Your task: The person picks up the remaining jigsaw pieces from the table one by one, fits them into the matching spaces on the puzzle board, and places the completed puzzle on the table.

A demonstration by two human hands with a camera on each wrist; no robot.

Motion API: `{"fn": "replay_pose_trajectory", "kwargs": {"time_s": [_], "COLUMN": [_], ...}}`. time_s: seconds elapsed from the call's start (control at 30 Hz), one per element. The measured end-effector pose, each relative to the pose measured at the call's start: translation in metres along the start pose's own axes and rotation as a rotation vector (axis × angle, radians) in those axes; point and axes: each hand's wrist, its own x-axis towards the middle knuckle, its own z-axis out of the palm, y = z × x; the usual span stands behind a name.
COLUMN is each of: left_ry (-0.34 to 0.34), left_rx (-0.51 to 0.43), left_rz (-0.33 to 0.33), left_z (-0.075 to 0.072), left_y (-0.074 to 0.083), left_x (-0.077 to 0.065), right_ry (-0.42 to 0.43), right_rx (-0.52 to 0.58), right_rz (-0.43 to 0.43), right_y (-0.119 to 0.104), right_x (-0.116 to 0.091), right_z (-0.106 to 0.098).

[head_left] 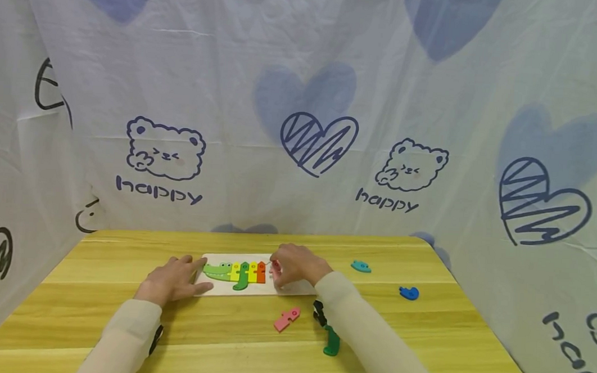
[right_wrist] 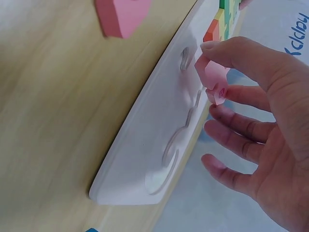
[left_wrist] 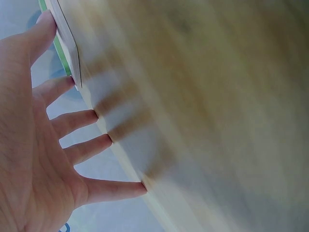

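A white puzzle board lies on the table, its left part filled with a green crocodile head and yellow, green and orange body pieces. The thumb and index finger of my right hand pinch a pink puzzle piece close over the board's recess, right beside the orange piece. With fingers spread, my left hand rests at the board's left end; in the left wrist view its thumb touches the board's edge and the other fingertips reach the table.
Another pink piece lies in front of the board. A dark green piece is by the right forearm. Farther right on the wooden table are a light blue piece and a blue piece. A printed white curtain hangs behind.
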Motion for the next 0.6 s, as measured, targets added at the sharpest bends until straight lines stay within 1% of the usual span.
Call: {"fn": "replay_pose_trajectory", "kwargs": {"time_s": [0.17, 0.4, 0.6], "left_ry": [-0.006, 0.003, -0.006], "left_rx": [-0.002, 0.002, -0.008], "left_rz": [0.000, 0.001, -0.004], "left_z": [0.000, 0.000, 0.000], "left_y": [0.001, 0.001, 0.000], "left_x": [-0.001, -0.001, -0.001], "right_ry": [-0.008, -0.021, -0.033], "right_rx": [0.001, 0.022, 0.013], "right_rz": [0.014, 0.037, 0.066], "right_y": [-0.002, -0.008, -0.014], "right_x": [0.004, 0.010, 0.014], "right_z": [0.002, 0.002, 0.001]}}
